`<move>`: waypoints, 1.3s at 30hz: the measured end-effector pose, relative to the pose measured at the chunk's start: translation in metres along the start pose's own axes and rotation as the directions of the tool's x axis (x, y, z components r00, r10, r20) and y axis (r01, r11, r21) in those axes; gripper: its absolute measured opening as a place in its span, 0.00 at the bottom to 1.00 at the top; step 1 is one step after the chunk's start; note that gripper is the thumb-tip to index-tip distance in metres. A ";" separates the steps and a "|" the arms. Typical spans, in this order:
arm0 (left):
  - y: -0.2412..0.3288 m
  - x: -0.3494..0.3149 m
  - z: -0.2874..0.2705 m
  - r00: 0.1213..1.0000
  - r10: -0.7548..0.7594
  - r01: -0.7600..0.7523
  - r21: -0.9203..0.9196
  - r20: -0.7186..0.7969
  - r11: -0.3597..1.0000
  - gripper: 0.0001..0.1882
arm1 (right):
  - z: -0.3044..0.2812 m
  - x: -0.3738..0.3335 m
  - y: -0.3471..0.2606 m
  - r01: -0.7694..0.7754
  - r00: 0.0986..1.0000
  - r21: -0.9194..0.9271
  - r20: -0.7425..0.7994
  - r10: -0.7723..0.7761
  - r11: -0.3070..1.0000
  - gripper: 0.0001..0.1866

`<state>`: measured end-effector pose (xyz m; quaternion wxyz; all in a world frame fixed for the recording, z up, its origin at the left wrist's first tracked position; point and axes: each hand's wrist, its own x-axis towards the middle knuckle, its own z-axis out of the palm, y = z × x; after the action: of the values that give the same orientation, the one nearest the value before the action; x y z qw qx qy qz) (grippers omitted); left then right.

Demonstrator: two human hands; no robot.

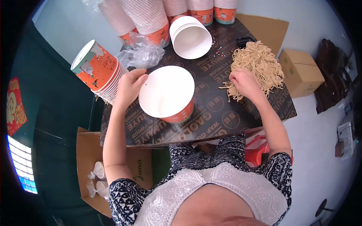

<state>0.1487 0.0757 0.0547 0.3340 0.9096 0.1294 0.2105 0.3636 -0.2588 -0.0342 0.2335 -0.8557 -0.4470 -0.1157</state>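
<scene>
A white-lined paper bucket (166,90) with an orange printed outside stands tilted toward me on the dark table. My left hand (130,86) is closed at its upper left rim, thumb and fingers on the edge. A small dark spot shows on the wall just below the thumb. On the right side of the table lies a loose heap of tan cords (260,64). At the heap's left edge my right hand (243,83) has its fingers curled in among the cords; the fingertips are partly hidden.
Nested buckets (100,67) lean at the table's left edge beside a crumpled plastic bag (141,52). Another bucket (192,37) lies on its side, near scattered small bits. Tall bucket stacks (145,19) line the back. Cardboard boxes (301,71) stand right and below left.
</scene>
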 end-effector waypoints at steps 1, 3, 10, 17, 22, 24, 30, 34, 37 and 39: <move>0.000 -0.004 0.000 0.995 0.032 -0.021 0.114 -0.098 0.993 0.14 | 0.002 0.004 0.002 -0.001 1.000 -0.002 0.002 0.001 1.000 0.05; 0.005 -0.014 -0.001 0.981 0.090 -0.069 0.129 -0.170 0.989 0.13 | 0.006 0.010 0.005 0.064 0.998 -0.086 0.024 -0.062 0.994 0.05; 0.025 -0.062 0.002 0.916 0.273 -0.256 0.097 -0.292 0.962 0.10 | 0.017 0.019 0.010 0.164 0.977 -0.246 0.172 -0.123 0.955 0.05; 0.044 -0.095 0.013 0.893 0.332 -0.310 0.118 -0.303 0.943 0.07 | 0.031 0.020 0.015 0.194 0.980 -0.271 0.091 -0.176 0.943 0.04; 0.057 -0.106 0.022 0.894 0.418 -0.393 0.168 -0.160 0.904 0.11 | 0.039 0.020 0.016 0.105 0.994 -0.257 0.042 -0.097 0.961 0.04; 0.063 -0.108 0.028 0.903 0.419 -0.394 0.203 -0.098 0.896 0.13 | 0.041 0.021 0.012 0.051 0.988 -0.136 -0.141 -0.071 0.989 0.02; 0.063 -0.109 0.033 0.873 0.486 -0.459 0.264 -0.044 0.848 0.13 | 0.004 0.004 -0.082 0.444 0.803 0.099 -0.485 -0.347 0.890 0.07; 0.074 -0.113 0.038 0.879 0.456 -0.432 0.170 -0.137 0.885 0.12 | -0.016 -0.027 -0.134 0.563 0.773 0.308 -0.523 -0.358 0.767 0.13; 0.086 -0.121 0.050 0.890 0.394 -0.381 0.102 -0.229 0.919 0.04 | -0.020 -0.037 -0.143 0.549 0.793 0.389 -0.521 -0.315 0.739 0.14; 0.098 -0.130 0.054 0.935 0.303 -0.298 0.051 -0.185 0.953 0.03 | -0.021 -0.041 -0.149 0.534 0.814 0.463 -0.509 -0.282 0.707 0.14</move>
<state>0.0693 -0.0758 0.0438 0.2739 0.8979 0.0227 0.3439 0.2183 -0.2258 0.0114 0.5398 -0.5739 -0.5844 -0.1944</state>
